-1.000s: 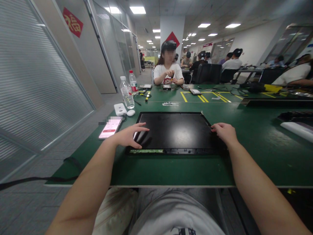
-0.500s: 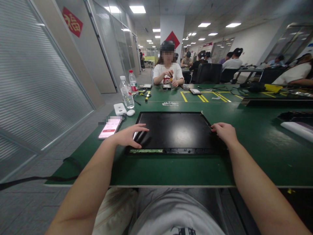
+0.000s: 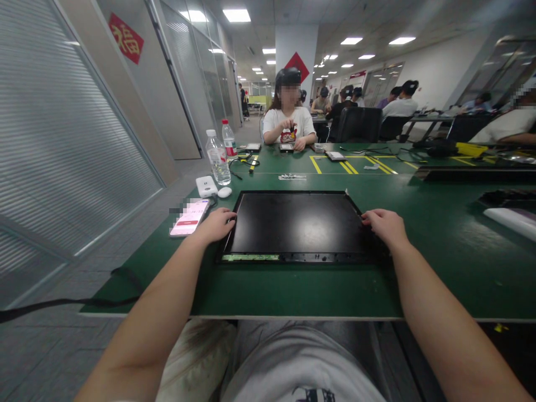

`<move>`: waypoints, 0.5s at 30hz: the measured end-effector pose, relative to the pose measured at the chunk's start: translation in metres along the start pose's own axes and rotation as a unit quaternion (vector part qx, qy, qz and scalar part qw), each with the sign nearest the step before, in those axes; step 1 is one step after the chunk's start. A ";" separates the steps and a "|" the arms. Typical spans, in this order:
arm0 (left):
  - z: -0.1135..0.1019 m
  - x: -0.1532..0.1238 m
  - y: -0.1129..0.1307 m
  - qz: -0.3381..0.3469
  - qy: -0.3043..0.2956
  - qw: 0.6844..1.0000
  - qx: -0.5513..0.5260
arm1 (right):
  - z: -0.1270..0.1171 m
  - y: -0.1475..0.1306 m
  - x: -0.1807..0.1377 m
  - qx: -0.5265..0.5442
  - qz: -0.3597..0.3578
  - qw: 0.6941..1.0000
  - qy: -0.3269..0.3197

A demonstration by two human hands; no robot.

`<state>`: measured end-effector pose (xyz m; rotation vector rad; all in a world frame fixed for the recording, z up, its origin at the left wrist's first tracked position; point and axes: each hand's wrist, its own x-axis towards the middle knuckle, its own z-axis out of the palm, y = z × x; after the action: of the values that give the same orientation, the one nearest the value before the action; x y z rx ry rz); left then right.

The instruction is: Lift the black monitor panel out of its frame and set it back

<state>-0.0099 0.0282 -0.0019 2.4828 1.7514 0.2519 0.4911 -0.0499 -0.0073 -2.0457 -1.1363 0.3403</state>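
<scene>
A black flat display panel in a dark frame (image 3: 293, 223) lies on the green table (image 3: 301, 296) in front of me. Along its near edge runs a green circuit strip (image 3: 250, 258), at the left. My left hand (image 3: 218, 224) is closed at the panel's left edge, fingertips curled onto the frame. At the opposite side my right hand (image 3: 384, 226) pinches the right edge of the frame between thumb and fingers. A small light tab (image 3: 347, 192) sticks up at the far right corner of the panel.
Left of the panel lie a lit phone (image 3: 190, 216), a white power bank (image 3: 206, 186) and a small white case (image 3: 225, 192). Behind them stand two bottles (image 3: 218, 162). A co-worker (image 3: 290, 120) sits across the table. A white long object (image 3: 511, 222) lies far right.
My left hand has drawn back from above the panel to its left edge, and its spread fingers have closed there. My right hand has stayed on the right edge.
</scene>
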 end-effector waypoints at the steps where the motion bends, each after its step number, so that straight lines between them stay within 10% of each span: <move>1: 0.000 0.000 0.001 0.003 -0.002 1.000 0.000 | 0.000 0.000 0.000 0.000 -0.001 1.000 0.001; 15: 0.001 0.001 0.009 0.022 -0.010 0.999 0.030 | -0.001 0.000 0.000 -0.013 0.001 1.000 -0.005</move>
<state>-0.0016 0.0263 -0.0009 2.5583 1.7231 0.1784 0.4919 -0.0500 -0.0069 -2.0691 -1.1506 0.3378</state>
